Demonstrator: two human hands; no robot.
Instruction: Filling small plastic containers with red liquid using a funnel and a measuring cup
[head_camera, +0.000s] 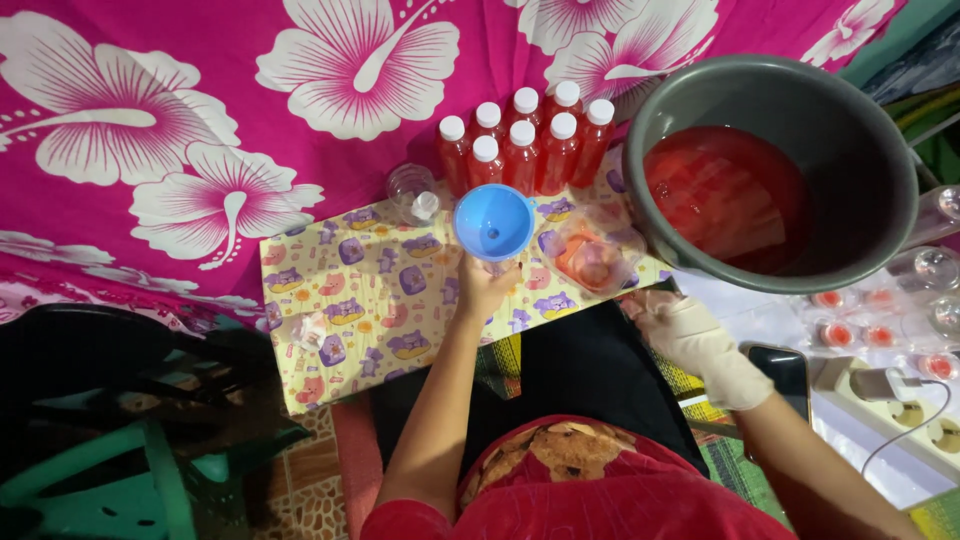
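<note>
Seven red bottles (525, 140) capped at mat's (330, 330) far edge. Left hand (487, 285) gripped bottle under blue funnel (494, 221). Gloved right hand (690, 335) wrapped around the scoop cup (592, 262). Red drink left in gray tub (790, 170).

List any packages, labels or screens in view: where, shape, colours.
Filled bottles: eight, clustered behind the blue funnel; red liquid, white caps, no labels visible.
Empty clear bottle: left of the funnel, lying down.
Phone: by the gloved right hand; dark screen.
Left hand: under the funnel.
</note>
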